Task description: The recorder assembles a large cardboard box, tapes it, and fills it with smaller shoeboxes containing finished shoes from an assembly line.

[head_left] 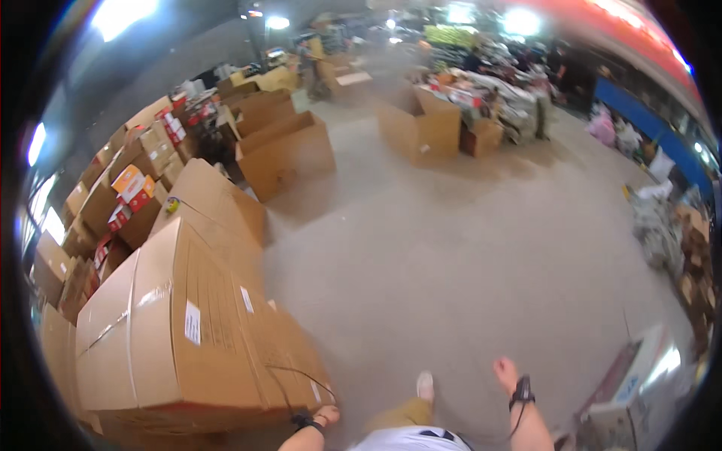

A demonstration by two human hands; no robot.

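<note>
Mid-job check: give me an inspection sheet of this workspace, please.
Surface: grey floor, smooth-looking.
Job's things: large taped cardboard box at the left, closed.
Clutter: stacked cartons at left; open cardboard box ahead; grey bundles at right.
Grips: left grip by the large box's near edge, contact unclear; right grip over the floor, nothing seen in it.
Cables: dark cord loops near the left wrist.
Surroundings: blue panel at right; bright lamps overhead.
</note>
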